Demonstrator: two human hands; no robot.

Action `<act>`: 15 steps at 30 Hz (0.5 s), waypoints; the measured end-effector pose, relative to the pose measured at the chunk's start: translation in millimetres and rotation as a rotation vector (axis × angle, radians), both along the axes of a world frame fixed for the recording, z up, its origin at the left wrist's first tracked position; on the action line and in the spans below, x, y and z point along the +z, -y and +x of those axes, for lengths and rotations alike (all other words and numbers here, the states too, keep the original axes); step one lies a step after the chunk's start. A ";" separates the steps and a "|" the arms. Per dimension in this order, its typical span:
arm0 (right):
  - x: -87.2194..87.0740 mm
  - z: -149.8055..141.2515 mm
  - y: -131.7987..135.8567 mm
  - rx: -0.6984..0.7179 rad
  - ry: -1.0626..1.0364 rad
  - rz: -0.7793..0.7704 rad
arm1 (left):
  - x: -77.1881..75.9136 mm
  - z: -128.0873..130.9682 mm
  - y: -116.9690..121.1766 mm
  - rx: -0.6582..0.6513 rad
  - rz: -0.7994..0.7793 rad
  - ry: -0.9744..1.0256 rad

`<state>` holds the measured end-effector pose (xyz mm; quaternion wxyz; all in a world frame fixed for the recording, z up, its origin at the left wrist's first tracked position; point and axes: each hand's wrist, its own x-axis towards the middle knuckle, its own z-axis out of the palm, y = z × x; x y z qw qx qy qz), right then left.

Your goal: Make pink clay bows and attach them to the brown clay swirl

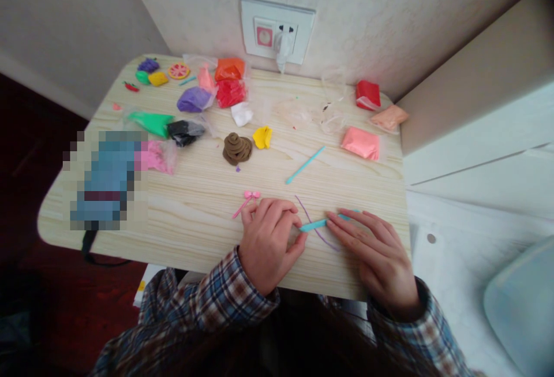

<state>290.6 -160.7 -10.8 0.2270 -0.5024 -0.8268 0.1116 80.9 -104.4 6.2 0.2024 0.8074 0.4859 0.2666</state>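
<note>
A light-blue plastic clay modelling tool (315,225) lies slantwise across a thin purple clay strand (303,205) on the table. My right hand (385,258) has its fingers extended over the tool's right part, holding it against the tabletop. My left hand (270,244) is curled, thumb and forefinger closed about the tool's left tip. Just left of that hand is a small pink clay bow with a stem (251,195). Farther back, a second blue modelling tool (305,165) rests by itself.
Brown coiled clay (237,149) and a yellow clay piece (262,137) sit mid-table. Bagged clay, including black (185,132) and coral (360,143), lies around. A blurred-out blue object (110,178) is at left. Behind the table is a wall socket (277,30).
</note>
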 end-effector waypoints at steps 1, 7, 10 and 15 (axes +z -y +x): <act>0.6 -0.3 -0.8 -0.006 -0.004 0.000 | 0.2 0.5 -0.3 0.004 0.013 0.004; 2.9 -6.6 -12.5 0.002 -0.014 -0.017 | -0.3 1.7 -2.5 0.093 0.040 -0.003; 2.5 -9.9 -18.1 -0.004 -0.008 -0.029 | -1.2 1.3 -3.1 0.124 0.020 -0.016; 1.9 -10.4 -19.9 -0.013 0.009 -0.016 | -1.6 0.1 -3.2 0.111 -0.007 -0.018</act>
